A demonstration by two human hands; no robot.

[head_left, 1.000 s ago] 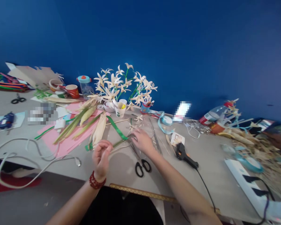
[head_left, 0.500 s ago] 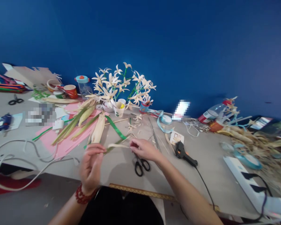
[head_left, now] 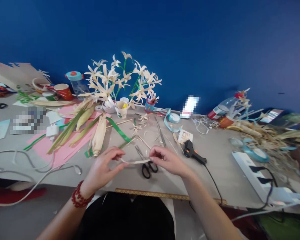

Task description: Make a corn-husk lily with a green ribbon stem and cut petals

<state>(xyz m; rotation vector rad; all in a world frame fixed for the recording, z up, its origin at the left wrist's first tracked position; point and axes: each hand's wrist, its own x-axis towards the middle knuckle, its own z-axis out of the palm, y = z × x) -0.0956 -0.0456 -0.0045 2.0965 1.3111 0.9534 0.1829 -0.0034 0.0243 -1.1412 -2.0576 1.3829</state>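
Pale strip: shifted nearer the table's front edge, above the scissors.
Right hand: fingers pinch one end.
Left hand: at the other; grip unclear.
Open room: right of the scissors.
Paper cup: holds something yellow.

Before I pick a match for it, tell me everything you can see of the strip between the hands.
The strip is narrow and pale cream, with a husk-like look. It bows slightly downward, above the scissors. The right hand pinches one end; the other meets the left hand, where the grip is unclear.
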